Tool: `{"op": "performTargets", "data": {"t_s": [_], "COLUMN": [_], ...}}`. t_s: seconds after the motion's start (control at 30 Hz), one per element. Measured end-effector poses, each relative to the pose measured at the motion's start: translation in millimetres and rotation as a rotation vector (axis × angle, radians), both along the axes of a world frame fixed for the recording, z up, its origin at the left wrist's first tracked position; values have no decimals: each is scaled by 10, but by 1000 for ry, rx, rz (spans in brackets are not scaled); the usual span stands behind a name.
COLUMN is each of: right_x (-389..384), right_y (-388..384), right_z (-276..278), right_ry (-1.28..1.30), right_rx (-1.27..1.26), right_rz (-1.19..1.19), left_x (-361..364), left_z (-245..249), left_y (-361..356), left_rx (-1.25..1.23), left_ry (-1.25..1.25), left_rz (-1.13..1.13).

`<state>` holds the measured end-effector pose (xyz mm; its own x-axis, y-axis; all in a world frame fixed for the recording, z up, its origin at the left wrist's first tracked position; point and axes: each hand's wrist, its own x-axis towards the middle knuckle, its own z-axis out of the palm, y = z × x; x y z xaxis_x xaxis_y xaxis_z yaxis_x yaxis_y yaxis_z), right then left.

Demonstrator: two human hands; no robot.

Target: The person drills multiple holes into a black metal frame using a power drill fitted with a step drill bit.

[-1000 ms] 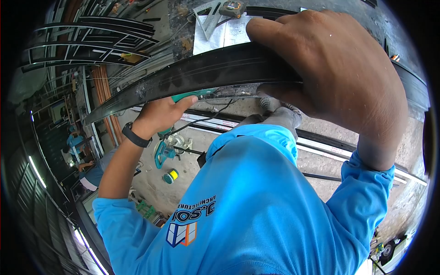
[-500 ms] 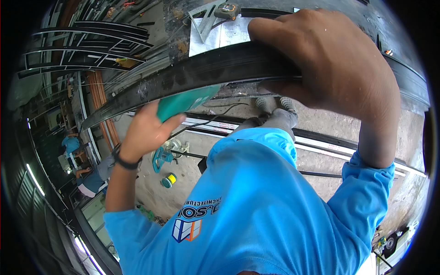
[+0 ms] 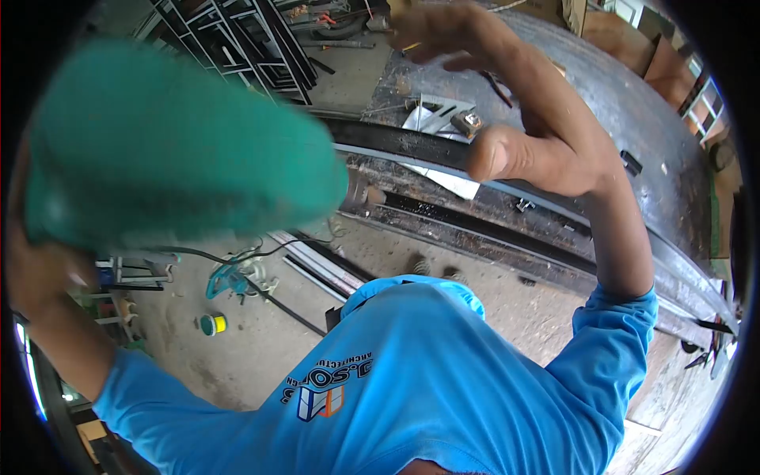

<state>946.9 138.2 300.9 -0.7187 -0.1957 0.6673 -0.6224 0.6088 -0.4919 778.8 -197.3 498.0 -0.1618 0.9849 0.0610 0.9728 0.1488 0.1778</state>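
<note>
A green power drill (image 3: 190, 158) fills the upper left, close to the camera and blurred, its metal tip pointing right. My left hand (image 3: 51, 273) is at the drill's lower left end and closed on it, though motion smears the fingers. My right hand (image 3: 546, 150) is raised over the workbench (image 3: 625, 119), thumb and fingers apart, holding nothing. Below it, a long black metal profile (image 3: 388, 136) lies along the bench. A triangular square (image 3: 443, 111) and a tape measure (image 3: 467, 122) are just behind that profile, with white paper (image 3: 447, 180) partly under it.
A blue-green saw (image 3: 226, 279) and a small yellow and green tub (image 3: 212, 324) stand on the floor. Long profiles (image 3: 321, 265) lie beside my legs. Dark metal frames (image 3: 245, 47) are stacked beyond the bench. A black cord (image 3: 198, 252) runs beneath the drill.
The black profile has gone from my raised hands to the bench. My right hand has let go of it and opened. My left hand has brought the green drill up and leftward, nearer the camera.
</note>
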Motion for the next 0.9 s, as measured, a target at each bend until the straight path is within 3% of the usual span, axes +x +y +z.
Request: {"op": "performTargets", "data": {"t_s": [0.13,0.27,0.4,0.8,0.9], "right_x": [-141,-572,-656,-748,-705], "right_y": [-477,-749,-722,-631,-674], "right_z": [575,308,265,138,182], "right_ry": [-70,43,-22,-38,-84], "right_rx": [-147,-522,-707,-802,-822], "right_rz": [238,285,241,176,151], "left_x": [-36,186,258,502,424], "left_z": [238,15,-23,79,-41], "left_y": [599,836,979,1201,1071], "left_rx": [-67,-144,-170,-224,-133], "left_ry": [107,146,142,54,206], "left_rz": [-57,6,29,196,42]}}
